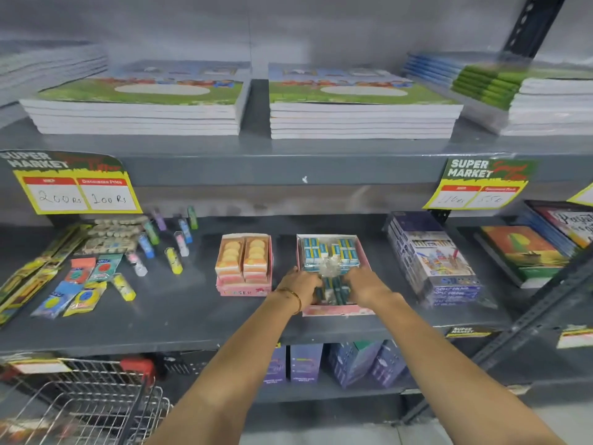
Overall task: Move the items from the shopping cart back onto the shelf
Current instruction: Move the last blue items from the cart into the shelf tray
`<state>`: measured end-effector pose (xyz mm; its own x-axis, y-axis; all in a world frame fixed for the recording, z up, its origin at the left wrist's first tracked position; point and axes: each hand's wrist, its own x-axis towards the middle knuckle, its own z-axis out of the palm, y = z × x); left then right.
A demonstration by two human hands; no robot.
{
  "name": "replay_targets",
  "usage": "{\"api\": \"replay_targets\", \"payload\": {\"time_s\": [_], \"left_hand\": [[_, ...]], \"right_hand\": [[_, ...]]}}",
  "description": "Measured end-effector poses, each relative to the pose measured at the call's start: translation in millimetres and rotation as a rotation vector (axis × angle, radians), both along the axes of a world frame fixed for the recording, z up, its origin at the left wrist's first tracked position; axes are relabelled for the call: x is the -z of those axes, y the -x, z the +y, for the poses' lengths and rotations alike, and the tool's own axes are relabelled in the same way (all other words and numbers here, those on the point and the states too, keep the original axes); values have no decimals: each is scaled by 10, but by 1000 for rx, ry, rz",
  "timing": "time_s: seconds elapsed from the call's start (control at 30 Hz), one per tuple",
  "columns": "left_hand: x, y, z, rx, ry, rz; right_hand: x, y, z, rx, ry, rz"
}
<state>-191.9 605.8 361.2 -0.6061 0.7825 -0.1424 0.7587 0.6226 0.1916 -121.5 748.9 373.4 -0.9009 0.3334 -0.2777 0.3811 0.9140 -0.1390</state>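
Note:
A pink display box (337,310) of small blue-and-white eraser packs (327,250) sits on the middle grey shelf (179,316). My left hand (300,285) and my right hand (365,285) reach into its front half and together hold a bundle of dark green and white packs (332,292) wrapped in clear plastic. The plastic bunches up above the bundle. A wire shopping cart (86,403) with a red handle stands at the lower left, below the shelf edge; its contents are too blurred to tell.
A second pink box of orange erasers (244,263) stands just left of my hands. Loose glue sticks and packets (96,274) lie further left. Colour-pencil boxes (439,261) and books (526,255) lie right. Stacked notebooks (362,104) fill the shelf above.

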Motion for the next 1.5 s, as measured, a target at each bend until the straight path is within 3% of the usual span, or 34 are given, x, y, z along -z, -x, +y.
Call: {"api": "replay_targets", "payload": {"time_s": [0.2,0.6,0.73,0.9,1.0,1.1,1.5], "left_hand": [[-18,30,33,-12,5,34],[22,-14,28,-14,-38,-12],[33,-16,-85,-68,-271,-40],[-59,184,-649,-409,-582,3],[-95,401,-1105,-620,-543,83],[-89,550,-1356,-715,-502,59],[158,781,-1448,-509,-319,53]], "right_hand": [[51,7,-100,91,60,104],[31,35,-96,141,144,105],[-82,130,-251,137,106,178],[-209,429,-780,-47,120,392],[-235,606,-1084,-238,126,439],[-182,737,-1207,-288,59,373],[233,916,-1318,-297,-79,411]]}}
